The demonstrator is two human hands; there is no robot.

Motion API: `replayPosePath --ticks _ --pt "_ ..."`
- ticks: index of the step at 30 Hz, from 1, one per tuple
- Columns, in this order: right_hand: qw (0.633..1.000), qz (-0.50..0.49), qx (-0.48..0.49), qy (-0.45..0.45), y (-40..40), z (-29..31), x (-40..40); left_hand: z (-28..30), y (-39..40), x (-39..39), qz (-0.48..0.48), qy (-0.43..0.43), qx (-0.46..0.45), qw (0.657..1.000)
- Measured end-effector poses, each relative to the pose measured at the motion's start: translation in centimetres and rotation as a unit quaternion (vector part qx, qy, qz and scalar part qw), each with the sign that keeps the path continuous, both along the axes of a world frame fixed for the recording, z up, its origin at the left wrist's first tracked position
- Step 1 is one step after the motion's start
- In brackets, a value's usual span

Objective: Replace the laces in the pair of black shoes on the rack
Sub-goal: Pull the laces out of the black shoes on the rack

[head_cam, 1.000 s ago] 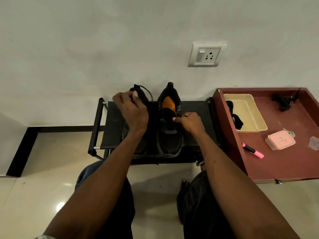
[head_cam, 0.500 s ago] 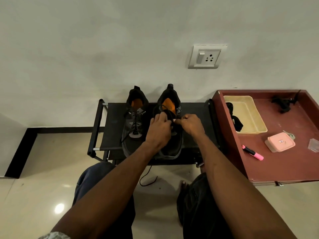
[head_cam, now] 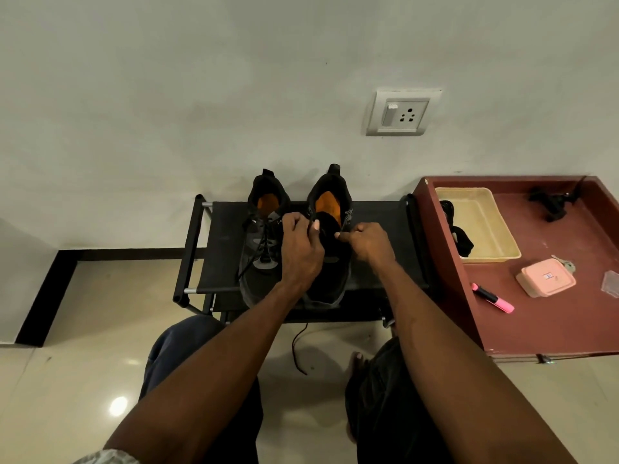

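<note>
shoe on the right [head_cam: 330, 249] stands on the black rack [head_cam: 378, 229] with its toe toward the person and its heel against the wall, so its long axis runs straight away from the body, and its lace row lies along that line. both hands sit over its tongue, one on each side of that axis. the left hand [head_cam: 299, 251] comes in from the left flank, fingers curled at the upper eyelets, apparently pinching something there; whether that is lace or the tongue edge cannot be told. the right hand [head_cam: 366, 241] sits at the right flank, fingertips pinched together at the eyelet edge, seemingly on a lace end too thin to make out. the left hand is slightly nearer the collar. a loose black lace [head_cam: 298, 349] trails from the rack's front down to the floor between the knees. the left shoe [head_cam: 263, 242], just beside, has its lace threaded. likely next: feeding lace crosswise, side to side, over that axis.
</note>
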State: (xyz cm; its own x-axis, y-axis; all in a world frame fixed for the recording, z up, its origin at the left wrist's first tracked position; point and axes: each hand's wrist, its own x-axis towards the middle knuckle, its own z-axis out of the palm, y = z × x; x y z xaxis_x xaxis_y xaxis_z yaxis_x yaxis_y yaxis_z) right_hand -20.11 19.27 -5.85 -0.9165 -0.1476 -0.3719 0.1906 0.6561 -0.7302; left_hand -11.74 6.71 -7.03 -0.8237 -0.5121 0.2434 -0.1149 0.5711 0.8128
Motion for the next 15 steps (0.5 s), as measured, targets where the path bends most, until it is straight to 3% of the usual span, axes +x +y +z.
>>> replayPosePath --ticks 4,8,9,12,15 --pt "0.999 0.008 0.044 0.03 -0.2 0.3 0.4 0.1 0.8 0.1 0.031 -0.042 0.09 0.995" --pt "0.998 0.01 0.053 0.038 -0.2 0.5 0.6 1.1 -0.9 -0.8 0.1 -0.012 0.34 0.935" --pt "0.998 0.009 0.053 0.04 -0.1 0.5 0.5 1.2 -1.3 -0.9 0.104 -0.009 0.357 0.928" --pt "0.996 0.022 0.064 0.058 -0.1 0.7 0.8 1.4 -1.3 -0.8 0.075 -0.036 0.281 0.956" --pt "0.988 0.043 0.113 0.095 -0.3 0.8 1.2 2.0 -0.8 -0.6 0.028 -0.042 0.276 0.96"
